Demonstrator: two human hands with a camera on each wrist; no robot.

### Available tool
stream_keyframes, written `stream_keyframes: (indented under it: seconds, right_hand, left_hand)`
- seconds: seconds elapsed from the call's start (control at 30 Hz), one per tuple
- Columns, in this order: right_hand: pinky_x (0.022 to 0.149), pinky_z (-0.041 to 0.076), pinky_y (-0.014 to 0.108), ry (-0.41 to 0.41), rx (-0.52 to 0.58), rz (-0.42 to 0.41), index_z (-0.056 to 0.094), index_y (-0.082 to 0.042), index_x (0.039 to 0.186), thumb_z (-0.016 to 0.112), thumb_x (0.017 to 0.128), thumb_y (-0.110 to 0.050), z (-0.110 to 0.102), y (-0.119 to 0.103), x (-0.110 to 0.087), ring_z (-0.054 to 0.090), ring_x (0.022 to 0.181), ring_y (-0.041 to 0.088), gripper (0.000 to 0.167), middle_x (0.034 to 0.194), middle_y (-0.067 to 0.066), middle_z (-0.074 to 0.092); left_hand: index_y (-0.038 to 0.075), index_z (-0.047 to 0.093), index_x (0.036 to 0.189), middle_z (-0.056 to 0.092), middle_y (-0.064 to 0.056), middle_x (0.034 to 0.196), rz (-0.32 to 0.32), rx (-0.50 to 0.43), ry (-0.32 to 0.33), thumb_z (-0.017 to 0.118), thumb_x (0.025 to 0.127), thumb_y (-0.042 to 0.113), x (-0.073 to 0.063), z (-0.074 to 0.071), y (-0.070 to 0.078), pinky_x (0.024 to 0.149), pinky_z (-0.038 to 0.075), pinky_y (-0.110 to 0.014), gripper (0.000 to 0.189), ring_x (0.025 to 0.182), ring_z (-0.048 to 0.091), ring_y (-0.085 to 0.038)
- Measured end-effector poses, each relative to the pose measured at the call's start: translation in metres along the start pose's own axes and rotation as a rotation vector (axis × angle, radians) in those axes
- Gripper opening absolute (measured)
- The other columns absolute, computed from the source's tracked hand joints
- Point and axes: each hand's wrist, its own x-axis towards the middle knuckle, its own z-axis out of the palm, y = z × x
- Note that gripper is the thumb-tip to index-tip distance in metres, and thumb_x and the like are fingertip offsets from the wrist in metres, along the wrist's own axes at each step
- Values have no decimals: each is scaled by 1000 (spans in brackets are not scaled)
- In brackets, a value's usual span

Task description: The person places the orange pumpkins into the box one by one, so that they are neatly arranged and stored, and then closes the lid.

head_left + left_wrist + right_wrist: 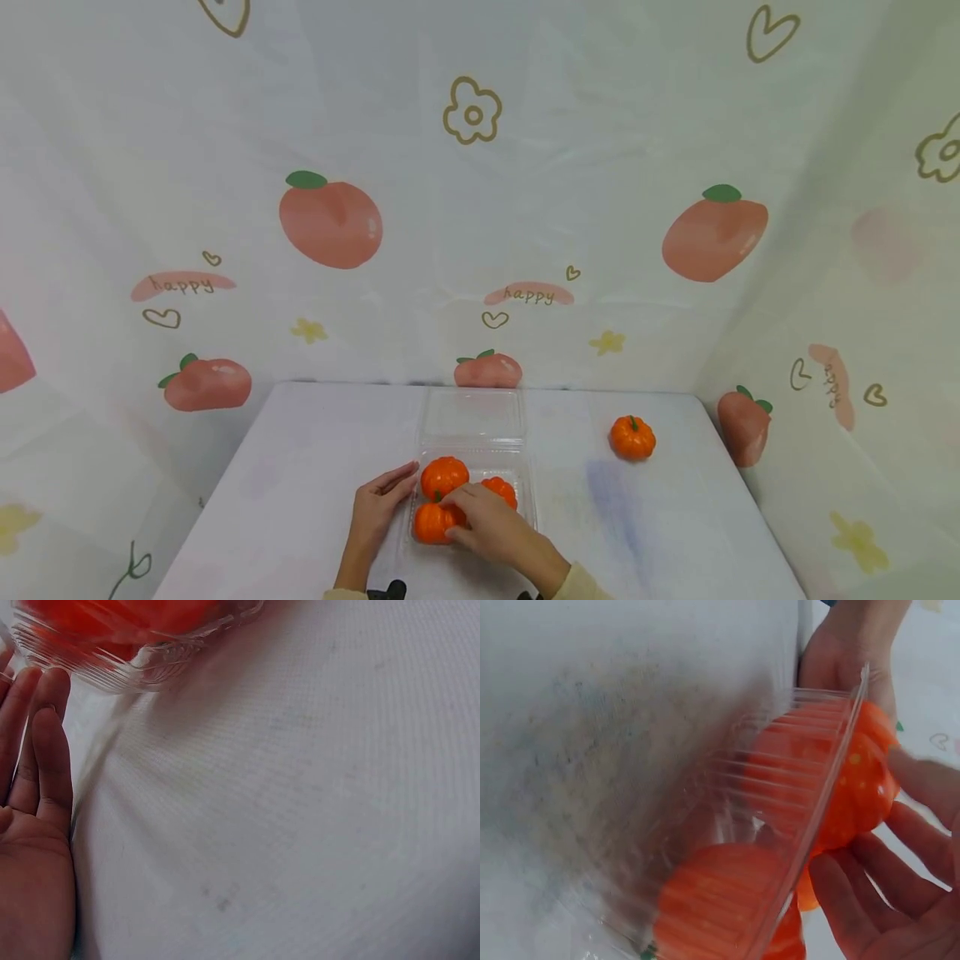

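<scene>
A clear plastic clamshell box (pixel 528 500) lies with its lid (pixel 474 417) folded back on the table. Inside it are a front-left toy pumpkin (pixel 432 525), a back-left pumpkin (pixel 444 477) and a right-hand pumpkin (pixel 501 490), partly hidden. My right hand (pixel 491 521) reaches over the box and grips the front-left pumpkin; in the right wrist view, thumb and fingers lie around that pumpkin (pixel 859 791). Along the box's left side, my left hand (pixel 375 506) touches the wall with its fingers extended. The left wrist view shows its fingertips (pixel 54 679) by the ridged plastic.
Another orange pumpkin (pixel 633 438) with a green stem sits on the white table (pixel 330 450), to the right of the box. A printed cloth (pixel 570 208) hangs behind the table and at its sides.
</scene>
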Motion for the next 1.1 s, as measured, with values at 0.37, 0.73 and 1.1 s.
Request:
stream_keyframes:
  seconds: [0.37,0.73,1.1]
  right_hand:
    - [92,56,24,153,-71,-104,67,-19,121,73,95,-30,-10,10,-5,56,103,9,29,119,-6,65]
    - [108,52,43,207,-257,-6,62,-17,133,72,93,-44,-20,24,-9,54,125,24,49,138,7,60]
    - [118,39,57,194,-231,102,51,-13,145,65,93,-58,-28,41,-16,42,141,40,70,154,16,44]
  left_hand:
    - [7,74,123,75,-10,124,19,0,5,81,87,34,0,2,-1,84,58,-14,45,99,70,7]
    - [5,74,123,74,-12,124,32,-10,6,80,88,31,0,1,-2,84,58,-14,44,99,71,6]
    - [7,73,125,74,-10,126,0,-3,8,81,87,36,-1,2,1,84,57,-13,48,99,70,8]
